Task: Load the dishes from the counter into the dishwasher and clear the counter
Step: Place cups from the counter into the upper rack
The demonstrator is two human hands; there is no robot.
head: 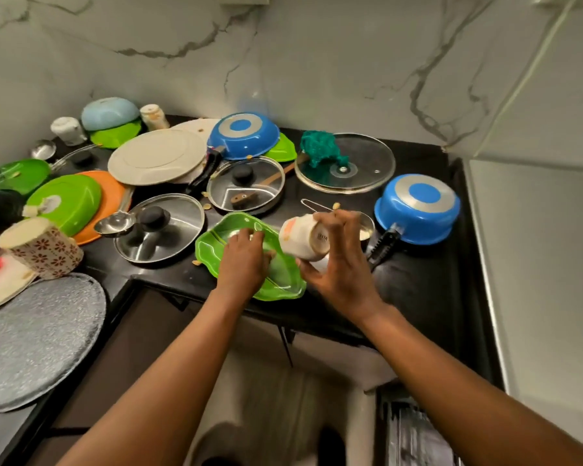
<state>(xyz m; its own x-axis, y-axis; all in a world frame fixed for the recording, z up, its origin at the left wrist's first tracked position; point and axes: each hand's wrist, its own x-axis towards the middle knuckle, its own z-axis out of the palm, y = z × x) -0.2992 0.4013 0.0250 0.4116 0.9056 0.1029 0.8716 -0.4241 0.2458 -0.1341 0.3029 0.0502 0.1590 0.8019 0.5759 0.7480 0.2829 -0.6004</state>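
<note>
Standing here watching and honestly this job looks barely started. The black counter (418, 290) is packed with dishes. In the middle of the frame the right hand (337, 267) is holding a white cup (302, 238) tipped on its side, fingers curled round it, lifted just above the counter. The left hand (244, 260) is on the green leaf-shaped plate (212, 245) at the counter's front edge; the fingers bend over something pale in the plate, but I can't tell if it's actually gripping anything or just pressing on the plate.

Still left: the blue saucepan (418, 210) upside down at right, the blue pan (244, 134) upper centre, the glass lid (360, 169) with a green scrubber (318, 149) on it, a steel lid (162, 230), a big cream plate (155, 156), green and orange plates at left, and a floral mug (44, 253) on its side.

What might be the dishwasher rack (414, 435) peeks in at lower right, too blurry to say what's loaded.
</note>
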